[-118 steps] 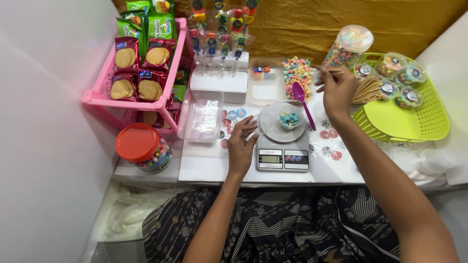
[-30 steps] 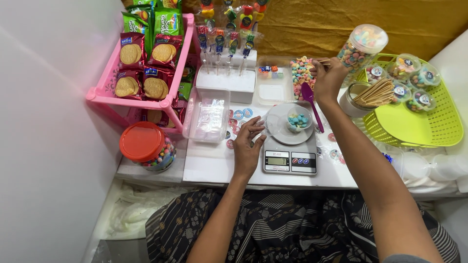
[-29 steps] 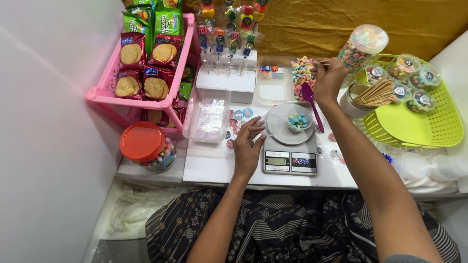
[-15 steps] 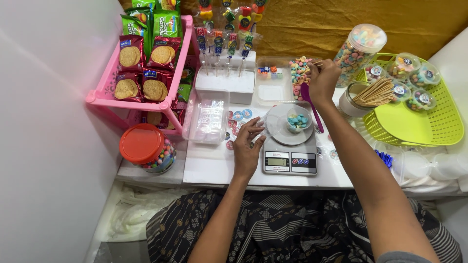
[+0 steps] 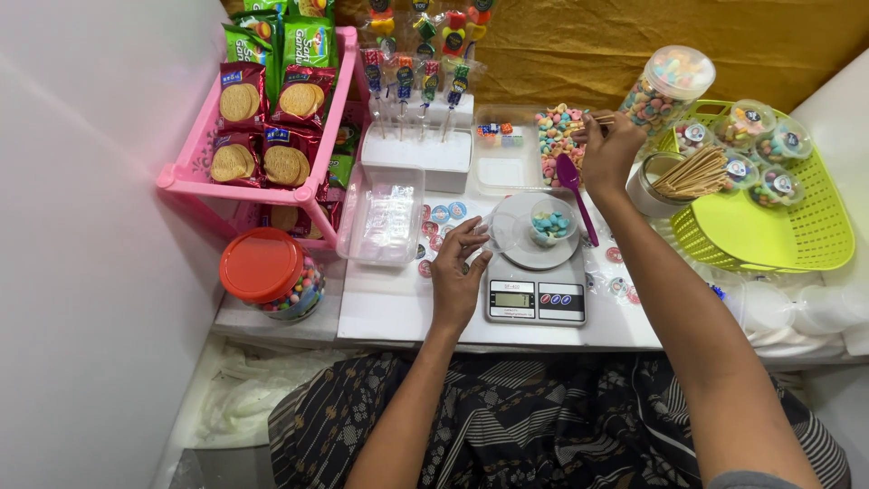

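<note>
Two hands work: the left hand [image 5: 458, 272] lies loosely open beside the scale [image 5: 536, 288]; the right hand [image 5: 609, 149] pinches thin sticks [image 5: 599, 119] over the candy tray [image 5: 557, 136], between crowded containers.

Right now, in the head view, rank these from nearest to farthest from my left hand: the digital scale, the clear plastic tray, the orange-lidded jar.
From the left hand:
1. Digital scale, just to its right.
2. Clear plastic tray, up and left.
3. Orange-lidded jar, far left by the pink rack.

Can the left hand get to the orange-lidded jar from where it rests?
Probably yes. The left hand lies flat on the white table beside the scale; the orange-lidded jar stands further left, with only bare tabletop between them.
</note>
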